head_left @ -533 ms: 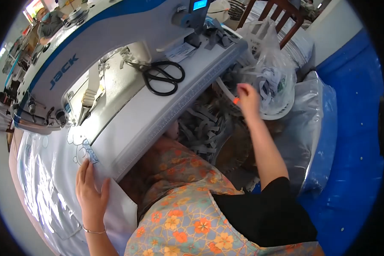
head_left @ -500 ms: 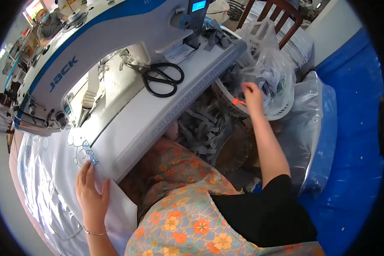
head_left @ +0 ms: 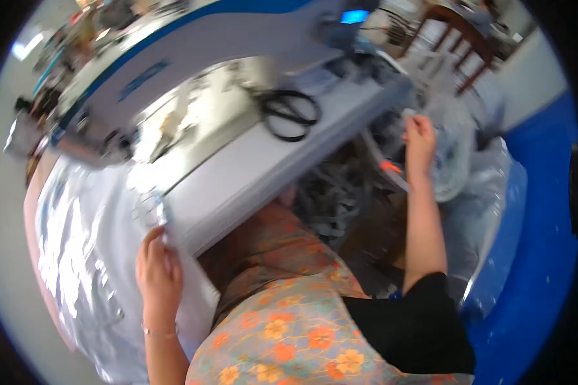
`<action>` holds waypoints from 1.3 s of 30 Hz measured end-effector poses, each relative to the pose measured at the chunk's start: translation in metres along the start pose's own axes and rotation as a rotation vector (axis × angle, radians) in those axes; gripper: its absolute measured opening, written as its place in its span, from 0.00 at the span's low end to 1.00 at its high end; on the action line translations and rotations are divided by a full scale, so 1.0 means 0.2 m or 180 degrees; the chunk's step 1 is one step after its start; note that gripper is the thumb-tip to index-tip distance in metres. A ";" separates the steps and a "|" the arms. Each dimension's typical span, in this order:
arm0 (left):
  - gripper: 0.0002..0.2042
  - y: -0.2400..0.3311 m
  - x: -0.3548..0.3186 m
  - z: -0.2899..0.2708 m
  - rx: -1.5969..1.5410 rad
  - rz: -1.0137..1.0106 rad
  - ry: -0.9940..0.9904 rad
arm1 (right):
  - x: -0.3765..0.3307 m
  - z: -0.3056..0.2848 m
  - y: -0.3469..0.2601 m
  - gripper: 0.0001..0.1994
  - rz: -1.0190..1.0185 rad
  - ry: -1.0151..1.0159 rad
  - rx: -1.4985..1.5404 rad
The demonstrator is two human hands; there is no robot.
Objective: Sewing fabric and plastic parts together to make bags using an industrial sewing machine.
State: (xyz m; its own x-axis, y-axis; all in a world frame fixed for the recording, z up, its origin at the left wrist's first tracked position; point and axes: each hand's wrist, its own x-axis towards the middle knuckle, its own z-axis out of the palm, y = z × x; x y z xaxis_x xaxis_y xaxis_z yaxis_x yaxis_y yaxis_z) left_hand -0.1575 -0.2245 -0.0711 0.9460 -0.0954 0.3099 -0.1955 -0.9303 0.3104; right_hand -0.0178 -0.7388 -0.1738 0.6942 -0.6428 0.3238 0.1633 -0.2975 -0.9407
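A glossy white plastic sheet (head_left: 87, 256) with a blue-lined printed figure lies at the left, under the head of a white and blue sewing machine (head_left: 192, 54). On the sheet's right part rests my left hand (head_left: 159, 269), its fingers loosely stretched beside the printed figure. My right hand (head_left: 419, 144) is raised over the white basket (head_left: 382, 151) at the right. Its thumb and fingers pinch a small pale piece (head_left: 408, 113), blurred too much to name. Black-handled scissors (head_left: 290, 115) lie on the machine table (head_left: 237, 163).
Grey strips (head_left: 331, 192) lie in a heap below the table edge. Right of the basket stand a clear plastic bag (head_left: 449, 109) and a large plastic-wrapped bundle (head_left: 488, 212). A brown wooden chair (head_left: 453, 38) is behind. Blue sheeting (head_left: 546, 256) covers the far right.
The view has shifted and blurred, so the machine and table sit farther right. My right hand has risen from the basket, a pale piece now showing at its fingertips. My left hand stays on the sheet.
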 end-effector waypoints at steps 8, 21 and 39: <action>0.05 -0.08 0.21 -0.21 -0.1874 -0.0726 -0.0104 | -0.69 0.86 -0.80 0.13 -0.2409 -0.2273 -0.0394; 0.07 -0.20 0.20 -0.22 -0.3044 -0.1126 -0.0691 | -1.36 1.16 -0.91 0.19 -0.2351 -0.5119 0.0601; 0.08 -0.27 0.45 -0.17 -0.1528 -0.0036 -0.0860 | -1.27 1.40 -0.95 0.22 -0.2653 -0.3764 -0.0787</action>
State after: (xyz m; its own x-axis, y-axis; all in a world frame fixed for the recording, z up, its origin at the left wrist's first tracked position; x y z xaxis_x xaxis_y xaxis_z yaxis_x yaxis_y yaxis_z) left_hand -0.0713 -0.1711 -0.0292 0.9691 -0.2327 0.0821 -0.2212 -0.6717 0.7071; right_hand -0.0286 -0.3204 -0.1061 0.6387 0.6756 0.3683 0.7588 -0.4737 -0.4470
